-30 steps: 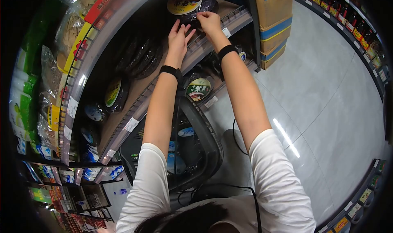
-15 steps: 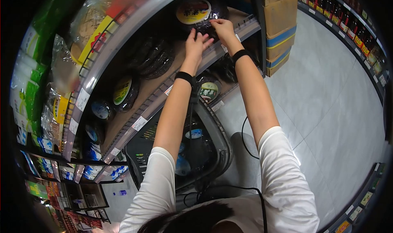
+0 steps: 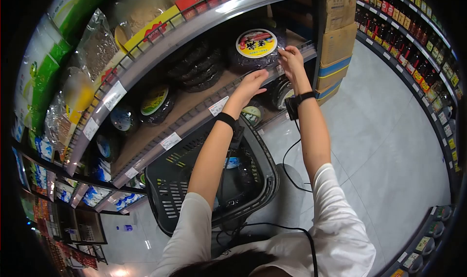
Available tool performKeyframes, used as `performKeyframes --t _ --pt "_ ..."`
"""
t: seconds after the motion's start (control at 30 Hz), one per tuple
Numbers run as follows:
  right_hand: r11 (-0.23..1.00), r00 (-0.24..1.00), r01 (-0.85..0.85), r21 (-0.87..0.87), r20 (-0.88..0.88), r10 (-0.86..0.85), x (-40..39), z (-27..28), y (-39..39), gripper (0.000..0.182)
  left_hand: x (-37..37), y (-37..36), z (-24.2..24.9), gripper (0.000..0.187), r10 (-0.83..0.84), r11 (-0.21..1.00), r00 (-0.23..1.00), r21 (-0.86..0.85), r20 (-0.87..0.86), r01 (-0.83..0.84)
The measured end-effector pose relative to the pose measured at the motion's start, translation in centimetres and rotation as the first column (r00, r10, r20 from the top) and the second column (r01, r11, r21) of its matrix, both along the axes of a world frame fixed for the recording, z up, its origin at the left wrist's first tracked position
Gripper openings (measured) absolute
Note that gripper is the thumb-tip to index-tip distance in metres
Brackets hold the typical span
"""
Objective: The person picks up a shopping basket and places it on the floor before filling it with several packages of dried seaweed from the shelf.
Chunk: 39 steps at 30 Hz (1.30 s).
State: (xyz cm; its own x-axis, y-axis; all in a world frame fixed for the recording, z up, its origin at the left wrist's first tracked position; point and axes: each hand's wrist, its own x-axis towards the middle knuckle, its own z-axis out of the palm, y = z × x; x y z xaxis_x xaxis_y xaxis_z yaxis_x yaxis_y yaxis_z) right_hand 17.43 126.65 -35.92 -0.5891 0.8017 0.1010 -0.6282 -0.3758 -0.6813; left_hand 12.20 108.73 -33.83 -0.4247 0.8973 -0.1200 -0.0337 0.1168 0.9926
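A round, dark pack of dried seaweed (image 3: 243, 60) in clear wrap, with a yellow, white and red oval label, leans face-out on the shelf. The fingers of my right hand (image 3: 293, 65) pinch the wrap at its right edge. Just below the pack, at the shelf's front rail, my left hand (image 3: 248, 89) is open with its fingers stretched out and held close together; it grips nothing. Black straps circle both wrists. More dark round packs (image 3: 197, 70) are stacked to the left, and a pack with a green and yellow label (image 3: 155, 102) stands farther along.
Below my arms a black shopping basket (image 3: 163, 206) holds dark wrapped packs with blue labels. Cardboard boxes (image 3: 337, 46) are stacked at the shelf's right end. Shelves of bottles (image 3: 413, 68) curve along the right, beyond the grey floor (image 3: 384, 131). A black cable (image 3: 287, 165) hangs between my arms.
The view has shifted, so the shelf and basket sit differently in frame. My left hand has come away from the pack's front, its spread fingers now together. My right hand stays at the pack's edge.
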Motion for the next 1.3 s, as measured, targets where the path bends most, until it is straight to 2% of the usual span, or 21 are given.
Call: performKeyframes --t 0.1,0.13,0.23,0.27,0.3,0.37,0.43,0.47,0.5,0.57,0.77,0.83,0.93,1.07,1.1,1.13,1.17,1.2,1.23,1.27,1.3 --pt "1.0 1.0 -0.008 -0.002 -0.023 0.008 2.8 -2.9 -1.2 0.038 -0.2 -1.0 -1.9 0.057 0.067 0.996 0.994 0.061 0.083 -0.072" --pt "1.0 1.0 -0.005 -0.008 -0.01 0.005 3.4 -3.6 -2.0 0.05 0.2 -1.4 -2.0 0.066 0.097 0.995 0.987 0.01 0.127 -0.099" --pt "0.997 0.995 0.077 0.016 0.069 -0.078 5.4 -5.7 -3.5 0.06 1.6 -2.0 -3.7 0.072 0.069 0.997 0.993 -0.023 0.1 -0.067" --pt "0.999 0.996 0.024 0.023 0.089 -0.026 5.9 -6.9 -3.2 0.071 1.3 -1.7 -4.7 0.071 0.085 0.993 0.996 -0.081 0.026 -0.083" --pt "0.999 0.997 0.046 0.003 0.067 -0.046 6.0 -7.4 -3.5 0.068 1.4 -1.5 -5.3 0.059 0.201 0.976 0.975 -0.069 -0.09 -0.208" --pt "0.98 0.982 -0.191 0.054 -0.003 0.191 6.9 -8.1 -2.7 0.056 0.8 -2.0 -4.8 0.061 0.211 0.977 0.975 -0.002 -0.067 -0.211" --pt "0.977 0.982 -0.184 0.109 0.059 0.178 8.0 -8.3 -2.5 0.052 0.0 -2.8 -4.7 0.05 0.197 0.955 0.975 0.208 0.098 -0.214" --pt "0.974 0.981 -0.184 0.132 0.092 0.173 8.5 -8.6 -2.7 0.049 -0.1 -3.2 -4.7 0.043 0.224 0.916 0.951 0.286 0.21 -0.28" --pt "0.974 0.981 -0.178 0.136 0.107 0.164 9.2 -7.9 -3.3 0.049 -0.7 -3.6 -4.6 0.048 0.221 0.911 0.937 0.286 0.27 -0.297" --pt "0.977 0.982 -0.159 0.14 0.122 0.142 11.0 -6.2 -5.7 0.048 0.7 -5.3 -3.1 0.053 0.305 0.903 0.919 0.231 0.249 -0.362" --pt "0.934 0.945 -0.287 0.215 0.225 0.238 15.1 -2.7 -10.4 0.04 1.3 -11.5 -0.7 0.054 0.115 0.983 0.993 0.143 -0.016 -0.112" --pt "0.913 0.926 -0.321 0.253 0.286 0.246 15.6 -1.6 -12.1 0.039 1.0 -14.6 -0.2 0.055 0.066 0.993 0.997 0.097 -0.043 -0.062" --pt "0.839 0.883 -0.433 0.331 0.341 0.321 15.4 -0.6 -14.3 0.039 1.1 -20.0 1.3 0.055 0.033 0.999 0.994 0.023 -0.1 -0.031" --pt "0.738 0.812 -0.528 0.42 0.505 0.293 14.3 3.6 -20.8 0.042 -0.6 -27.6 -0.3 0.049 -0.037 0.999 0.925 -0.027 -0.377 0.028" --pt "0.705 0.789 -0.555 0.442 0.548 0.277 13.7 4.0 -22.2 0.042 -0.8 -29.6 -0.8 0.048 -0.009 0.995 0.895 -0.089 -0.446 -0.034" --pt "0.597 0.751 -0.615 0.515 0.615 0.242 13.2 3.3 -22.4 0.039 -0.6 -31.6 -1.2 0.049 -0.005 0.992 0.88 -0.115 -0.474 -0.056" --pt "0.526 0.707 -0.677 0.514 0.653 0.272 12.7 3.2 -23.9 0.038 -0.3 -33.4 -1.2 0.051 -0.002 0.988 0.862 -0.136 -0.506 -0.077" --pt "0.449 0.662 -0.733 0.512 0.689 0.295 12.3 3.4 -25.7 0.036 -0.4 -35.1 -2.2 0.058 -0.016 0.96 0.866 -0.249 -0.5 -0.126" --pt "0.368 0.613 -0.782 0.502 0.727 0.31 11.8 3.5 -27.2 0.034 -0.2 -36.5 -3.0 0.062 -0.003 0.953 0.871 -0.264 -0.492 -0.146" --pt "0.33 0.5 -0.858 0.394 0.788 0.359 11.3 2.5 -28.1 0.039 0.2 -37.8 -3.4 0.067 0.011 0.946 0.875 -0.279 -0.483 -0.166" --pt "0.226 0.492 -0.87 0.438 0.801 0.341 10.6 2.5 -29.8 0.038 0.3 -38.8 -4.7 0.068 0.06 0.941 0.888 -0.271 -0.456 -0.203"
